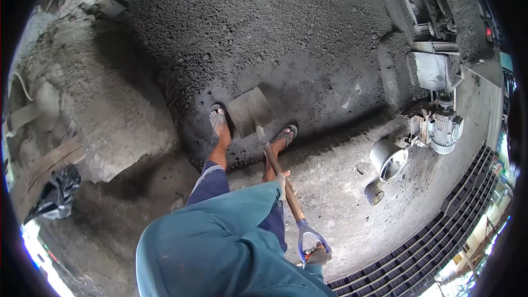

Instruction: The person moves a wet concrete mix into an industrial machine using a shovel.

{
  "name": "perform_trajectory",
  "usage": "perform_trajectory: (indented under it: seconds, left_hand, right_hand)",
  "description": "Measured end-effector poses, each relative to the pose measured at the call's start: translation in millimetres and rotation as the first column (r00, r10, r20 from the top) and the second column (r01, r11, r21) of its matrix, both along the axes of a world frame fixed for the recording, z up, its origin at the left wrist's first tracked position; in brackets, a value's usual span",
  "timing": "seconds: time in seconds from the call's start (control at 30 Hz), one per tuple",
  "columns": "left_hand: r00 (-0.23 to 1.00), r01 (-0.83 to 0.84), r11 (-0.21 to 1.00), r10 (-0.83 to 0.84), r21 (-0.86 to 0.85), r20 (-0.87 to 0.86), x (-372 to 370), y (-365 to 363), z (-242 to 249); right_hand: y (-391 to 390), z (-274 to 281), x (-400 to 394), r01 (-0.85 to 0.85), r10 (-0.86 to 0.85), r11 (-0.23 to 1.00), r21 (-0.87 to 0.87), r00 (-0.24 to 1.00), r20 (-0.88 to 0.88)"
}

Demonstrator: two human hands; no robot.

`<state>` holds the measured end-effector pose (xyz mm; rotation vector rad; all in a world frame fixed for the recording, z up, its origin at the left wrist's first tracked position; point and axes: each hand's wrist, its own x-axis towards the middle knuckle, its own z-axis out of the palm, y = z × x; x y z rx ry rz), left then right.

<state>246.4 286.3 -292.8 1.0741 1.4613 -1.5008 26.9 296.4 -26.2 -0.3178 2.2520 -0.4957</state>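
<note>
A shovel slants across the middle of the view. Its broad grey blade [248, 109] rests on the dusty ground between my two sandalled feet. Partway up the wooden shaft [294, 204], my left hand [284, 182] is closed round it, partly covered by the teal sleeve. At the top end, my right hand [318, 255] is closed on the blue D-shaped handle [302, 239]. No material is plainly visible on the blade.
Loose grey, crumbly material [258, 27] spreads ahead of my feet. A raised block [126, 126] stands at left, with a black plastic bag [61, 192] beyond. At right are a motor [444, 131], a metal cylinder [385, 157] and stacked dark blocks [434, 236].
</note>
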Motion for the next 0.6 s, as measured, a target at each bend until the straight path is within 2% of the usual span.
perform_trajectory:
  seconds: [0.03, 0.07, 0.13, 0.2, 0.23, 0.27, 0.3, 0.4, 0.43, 0.53, 0.6]
  left_hand:
    - [0.996, 0.057, 0.998, -0.054, -0.034, 0.073, 15.6, 0.1, -7.7]
    - [0.983, 0.119, 0.991, -0.108, -0.067, 0.149, 38.8, 1.8, -18.7]
    - [0.909, 0.353, 0.932, -0.322, -0.08, 0.263, 98.3, 3.6, -70.5]
    - [0.975, 0.205, 0.974, -0.195, -0.098, 0.103, 211.0, 0.6, -90.2]
    - [0.987, 0.157, 0.98, -0.151, -0.122, 0.054, 254.5, 6.4, -125.7]
    - [0.979, 0.177, 0.979, -0.165, -0.103, 0.118, 282.4, -1.5, -113.4]
    - [0.965, 0.206, 0.975, -0.189, -0.082, 0.182, 298.3, -5.0, -103.1]
    - [0.954, 0.181, 0.979, -0.151, -0.094, 0.259, 275.6, -3.3, -88.0]
    - [0.953, 0.189, 0.979, -0.165, -0.071, 0.253, 259.5, 0.9, -82.6]
    - [0.958, 0.163, 0.987, -0.159, 0.003, 0.24, 222.2, 5.6, -45.0]
    - [0.974, 0.107, 0.983, -0.074, -0.146, 0.212, 206.1, 23.0, -30.4]
  right_hand:
    - [6.7, -17.1, 12.3, 0.062, -0.062, 0.998, 0.006, 0.998, 0.019]
    - [19.3, -43.8, 30.8, 0.003, -0.005, 1.0, -0.014, 0.989, -0.149]
    - [48.9, -113.2, 44.7, -0.281, 0.286, 0.944, 0.174, 0.958, -0.005]
    - [55.4, -168.8, 136.6, -0.266, 0.251, 0.963, 0.033, 0.939, 0.233]
    - [53.7, -182.3, 188.4, -0.292, 0.293, 0.956, -0.032, 0.944, 0.151]
    - [48.4, -188.9, 226.7, -0.316, 0.322, 0.944, -0.091, 0.945, 0.063]
    - [28.7, -149.6, 266.3, -0.204, 0.216, 0.976, -0.076, 0.952, 0.218]
    - [24.5, -136.4, 241.7, -0.09, 0.122, 0.988, -0.125, 0.956, 0.268]
    - [31.4, -140.8, 221.1, -0.299, 0.307, 0.941, -0.161, 0.951, 0.029]
    - [56.3, -168.2, 131.2, -0.22, 0.24, 0.962, -0.164, 0.965, 0.108]
    - [45.9, -135.7, 110.0, -0.209, 0.207, 0.978, 0.022, 0.977, 0.051]
